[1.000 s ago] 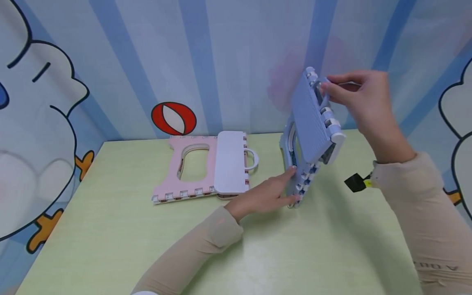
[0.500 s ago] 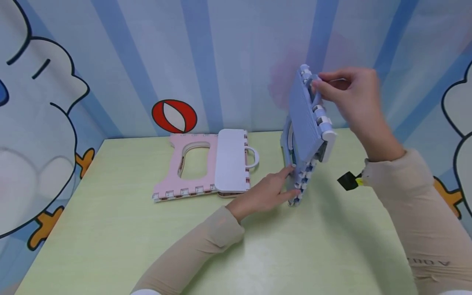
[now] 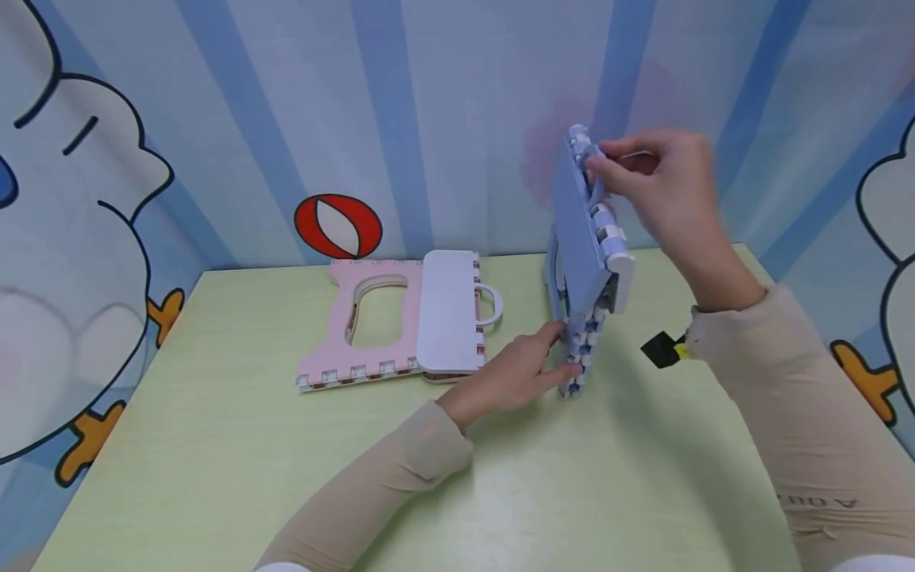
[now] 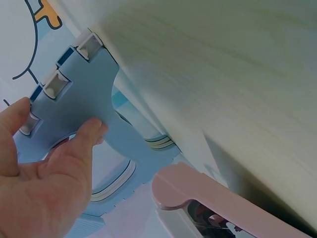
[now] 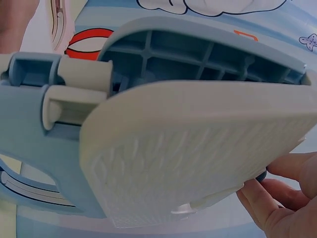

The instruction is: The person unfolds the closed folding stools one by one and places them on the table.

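A blue folding stool (image 3: 576, 230) stands upright on its edge, partly folded, at the right of the table. My right hand (image 3: 668, 187) pinches its handle near the top; in the right wrist view the right hand (image 5: 287, 198) is beside the white seat panel (image 5: 198, 148). Low on the stool, my left hand (image 3: 511, 373) rests with spread fingers against the leg panel. The left wrist view has the left hand's (image 4: 49, 183) thumb and a finger on the blue leg panel (image 4: 81, 94). Further left, a pink stool (image 3: 322, 361) with a white top lies flat.
The light green table (image 3: 236, 445) ends at a striped blue backdrop (image 3: 472, 127) with cartoon figures and a red ball print. A black tag (image 3: 661, 349) hangs by the right cuff. The pink stool's white ring handle (image 3: 498, 306) points toward the blue stool.
My right hand has moved left with the handle, and the blue stool's upper part has swung left, its panels now closer together. My left hand has stayed nearly in place.
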The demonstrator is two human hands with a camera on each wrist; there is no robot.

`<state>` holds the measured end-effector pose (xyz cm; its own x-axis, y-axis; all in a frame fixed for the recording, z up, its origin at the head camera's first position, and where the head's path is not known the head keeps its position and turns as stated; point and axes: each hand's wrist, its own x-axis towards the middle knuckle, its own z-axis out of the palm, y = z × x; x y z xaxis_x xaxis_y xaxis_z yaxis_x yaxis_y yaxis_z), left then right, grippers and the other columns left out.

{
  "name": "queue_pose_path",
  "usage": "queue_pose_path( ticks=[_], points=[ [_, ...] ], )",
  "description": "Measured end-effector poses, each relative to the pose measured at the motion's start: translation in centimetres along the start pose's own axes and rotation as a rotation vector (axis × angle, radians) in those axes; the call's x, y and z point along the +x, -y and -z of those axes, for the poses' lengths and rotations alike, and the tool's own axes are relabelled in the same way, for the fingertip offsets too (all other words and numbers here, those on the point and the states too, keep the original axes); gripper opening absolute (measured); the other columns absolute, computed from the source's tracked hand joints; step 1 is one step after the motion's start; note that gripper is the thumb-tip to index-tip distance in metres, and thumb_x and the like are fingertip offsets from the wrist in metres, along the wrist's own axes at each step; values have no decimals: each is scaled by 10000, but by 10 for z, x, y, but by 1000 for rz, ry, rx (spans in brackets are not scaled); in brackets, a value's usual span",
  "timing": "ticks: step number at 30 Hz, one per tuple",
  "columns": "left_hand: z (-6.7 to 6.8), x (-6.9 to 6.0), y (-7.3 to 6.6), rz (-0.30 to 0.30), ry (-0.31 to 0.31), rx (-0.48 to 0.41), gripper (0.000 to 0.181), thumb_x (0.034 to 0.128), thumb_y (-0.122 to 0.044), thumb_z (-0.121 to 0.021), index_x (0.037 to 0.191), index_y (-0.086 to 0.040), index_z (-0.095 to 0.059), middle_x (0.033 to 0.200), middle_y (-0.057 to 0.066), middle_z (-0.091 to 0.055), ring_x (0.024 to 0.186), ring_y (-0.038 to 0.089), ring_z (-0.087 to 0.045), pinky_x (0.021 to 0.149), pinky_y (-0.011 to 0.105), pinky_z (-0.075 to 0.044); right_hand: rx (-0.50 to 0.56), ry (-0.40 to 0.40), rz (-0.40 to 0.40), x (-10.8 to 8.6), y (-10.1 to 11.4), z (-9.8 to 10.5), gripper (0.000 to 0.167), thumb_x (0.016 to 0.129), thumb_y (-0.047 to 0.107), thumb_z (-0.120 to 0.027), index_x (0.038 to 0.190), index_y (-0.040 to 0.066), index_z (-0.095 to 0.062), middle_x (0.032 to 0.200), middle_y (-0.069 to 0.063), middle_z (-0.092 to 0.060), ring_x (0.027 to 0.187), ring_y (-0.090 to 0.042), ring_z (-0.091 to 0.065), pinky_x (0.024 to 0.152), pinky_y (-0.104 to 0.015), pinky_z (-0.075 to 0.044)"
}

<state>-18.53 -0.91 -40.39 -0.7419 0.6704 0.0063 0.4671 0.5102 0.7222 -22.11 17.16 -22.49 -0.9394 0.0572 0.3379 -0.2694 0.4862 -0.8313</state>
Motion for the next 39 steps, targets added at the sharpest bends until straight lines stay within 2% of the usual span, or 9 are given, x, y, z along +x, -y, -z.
queue_pose_path(
  ticks=[4,9,14,18,21,24,27,35,39],
  points=[
    [1,0,1,-7,6,-5,651,1035,-398,-533,1537,-67,-284,1470,128,-498,1356,253,-464,1064,340,-432,-34,-2,33,-1,0,-3,364,925,269,-717,1194,25,-717,1142,-125,-681,871,-97,-674,732,-161,-541],
    [1,-1,1,13,12,-12,711,1028,-426,-536,1566,-54,-260,1471,143,-497,1318,255,-506,1022,328,-466,-35,0,58,-2,-2,-3,367,931,262,-715,1203,15,-711,1145,-130,-680,871,-94,-672,756,-181,-544],
    [0,-1,-1,26,-58,-48,670,1006,-416,-590,1530,-59,-376,1478,122,-493,1290,260,-534,1002,309,-479,-9,0,33,-1,-4,-1,382,923,271,-724,1210,20,-708,1140,-115,-682,884,-98,-672,772,-182,-541],
    [-2,1,-1,-17,-139,-195,571,978,-338,-660,1444,-48,-502,1446,81,-530,1297,220,-531,1027,282,-456,13,4,25,-2,-4,0,391,918,274,-730,1217,24,-705,1139,-110,-683,889,-102,-675,774,-177,-537],
    [-2,3,-2,-43,-195,-318,498,934,-253,-727,1359,-33,-587,1355,72,-609,1240,148,-572,990,252,-478,26,7,27,-1,-5,0,407,916,289,-731,1224,25,-702,1145,-109,-685,890,-96,-680,788,-185,-540],
    [-1,4,-2,-43,-225,-393,448,896,-194,-766,1294,-33,-639,1289,68,-653,1174,107,-610,935,220,-504,52,9,28,-1,-7,0,420,911,304,-736,1224,25,-700,1141,-103,-688,883,-97,-685,802,-196,-544],
    [-1,3,-2,-39,-223,-430,422,890,-154,-765,1277,-31,-649,1271,77,-661,1170,126,-621,915,203,-509,97,3,43,-1,-10,1,423,908,304,-742,1207,8,-701,1112,-90,-693,864,-112,-696,798,-199,-551],
    [-1,3,-3,-24,-216,-425,417,890,-138,-758,1277,-32,-646,1268,78,-661,1170,141,-626,915,222,-517,262,-59,114,-3,-23,8,342,922,236,-735,1142,-26,-716,1009,-32,-717,815,-105,-725,817,-213,-554],
    [-1,4,-3,-25,-216,-417,414,890,-141,-758,1273,-29,-648,1265,78,-663,1163,137,-630,901,202,-516,434,-121,176,-6,-33,13,274,920,193,-737,1059,-43,-735,961,-99,-713,781,-163,-725,789,-221,-565]
  ],
)
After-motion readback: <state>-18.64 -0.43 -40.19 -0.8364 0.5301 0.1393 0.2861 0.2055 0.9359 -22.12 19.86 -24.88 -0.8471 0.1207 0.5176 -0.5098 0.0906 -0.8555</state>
